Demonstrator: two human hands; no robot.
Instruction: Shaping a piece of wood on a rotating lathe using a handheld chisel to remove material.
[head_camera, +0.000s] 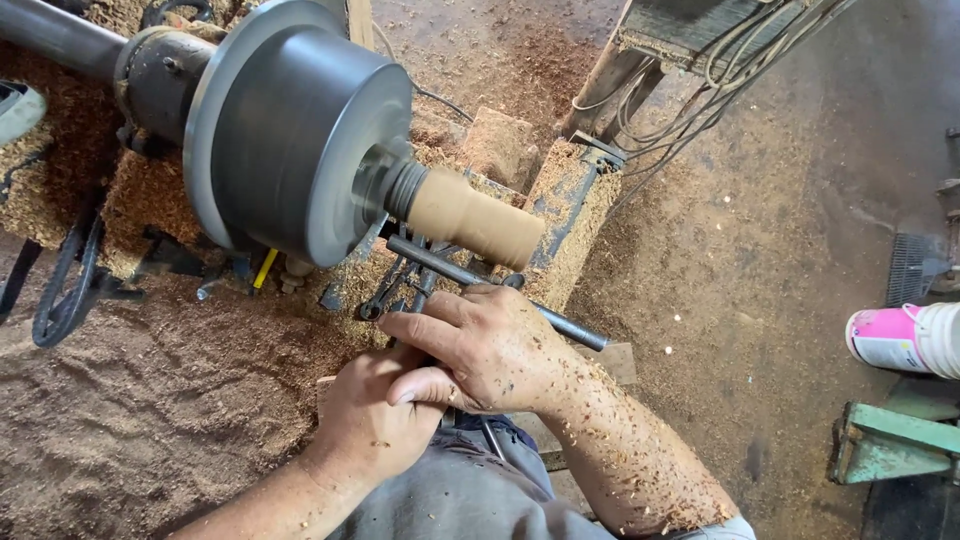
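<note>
- My right hand (490, 345) lies palm-down over a slim turning tool (418, 300), fingers curled loosely across it, pressing it onto the metal tool rest bar (500, 285) so the tip stays steady against the wood.
- My left hand (375, 420) sits just behind and partly under the right, closed around the tool's rear end to guide its angle; the handle itself is hidden by both hands.
- The pale wooden workpiece (475, 215), a rounded cylinder, juts from the grey lathe chuck (290, 130), just above and beyond my right fingers, with the bar between.
- Wood shavings cling to my right forearm (630, 450) and cover the lathe bed and sawdust-covered floor (150, 400).
- A pink and white plastic bottle (900, 340) lies well apart, at the right edge.
</note>
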